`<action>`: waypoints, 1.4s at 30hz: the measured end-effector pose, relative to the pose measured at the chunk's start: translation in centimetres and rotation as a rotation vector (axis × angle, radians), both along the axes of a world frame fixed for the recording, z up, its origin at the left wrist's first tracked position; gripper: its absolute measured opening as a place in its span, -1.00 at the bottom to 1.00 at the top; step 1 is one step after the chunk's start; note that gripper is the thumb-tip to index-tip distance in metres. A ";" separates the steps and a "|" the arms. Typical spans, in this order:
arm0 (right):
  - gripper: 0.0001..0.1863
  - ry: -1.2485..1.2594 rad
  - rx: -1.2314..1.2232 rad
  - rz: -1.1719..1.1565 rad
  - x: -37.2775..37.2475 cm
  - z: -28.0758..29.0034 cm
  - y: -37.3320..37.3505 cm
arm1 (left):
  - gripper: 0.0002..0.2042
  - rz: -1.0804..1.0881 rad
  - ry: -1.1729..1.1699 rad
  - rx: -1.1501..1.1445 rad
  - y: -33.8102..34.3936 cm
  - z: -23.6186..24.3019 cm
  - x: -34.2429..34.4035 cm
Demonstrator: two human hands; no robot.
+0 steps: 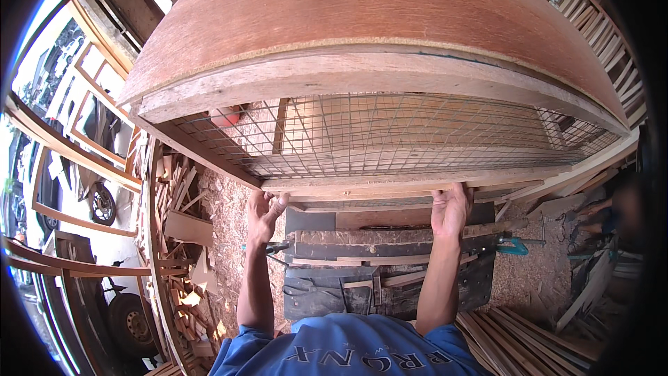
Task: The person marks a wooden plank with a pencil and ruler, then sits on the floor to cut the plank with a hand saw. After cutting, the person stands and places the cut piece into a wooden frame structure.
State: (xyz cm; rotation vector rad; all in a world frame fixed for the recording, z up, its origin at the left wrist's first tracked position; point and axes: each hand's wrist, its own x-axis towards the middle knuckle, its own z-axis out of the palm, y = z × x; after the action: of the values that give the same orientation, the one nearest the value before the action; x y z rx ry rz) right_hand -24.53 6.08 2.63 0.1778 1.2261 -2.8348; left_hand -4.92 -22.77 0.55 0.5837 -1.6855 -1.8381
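A large wooden cage [376, 73] with a reddish plywood top panel [390, 3] and a wire mesh front [369, 125] is tipped up before me. My left hand [264, 216] grips its lower rail [390, 184] near the left corner, thumb toward me. Further right along the same rail, my right hand [451, 210] holds on with the palm turned up; its fingertips are partly hidden by the wood. Through the mesh, pale boards and part of a red object [225, 117] show.
Below the cage stands a dark, worn workbench [390, 285] with wood strips and a teal-handled clamp [513, 245] at its right. Offcuts [182, 188] heap at left, and long strips [518, 341] lie lower right. Sawdust covers the floor. A blurred person [623, 209] is at right.
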 end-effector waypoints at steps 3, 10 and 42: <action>-0.53 -0.003 0.024 -0.026 -0.2 0.1 -0.5 | -0.62 0.062 -0.041 0.039 0.3 0.3 -0.3; -0.54 -0.033 -0.054 0.128 -1.0 0.5 0.3 | -0.73 0.049 -0.009 -0.003 0.0 -0.8 -0.6; -0.59 0.740 2.043 -0.240 -11.7 1.1 22.0 | -0.51 0.185 -0.011 -0.265 1.4 -0.8 -2.5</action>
State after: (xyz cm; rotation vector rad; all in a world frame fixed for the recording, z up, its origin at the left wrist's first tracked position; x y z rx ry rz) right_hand -36.19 28.12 3.76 -0.7140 3.5413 -0.4201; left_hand -7.37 -21.33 -0.24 0.6139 -1.7810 -1.4562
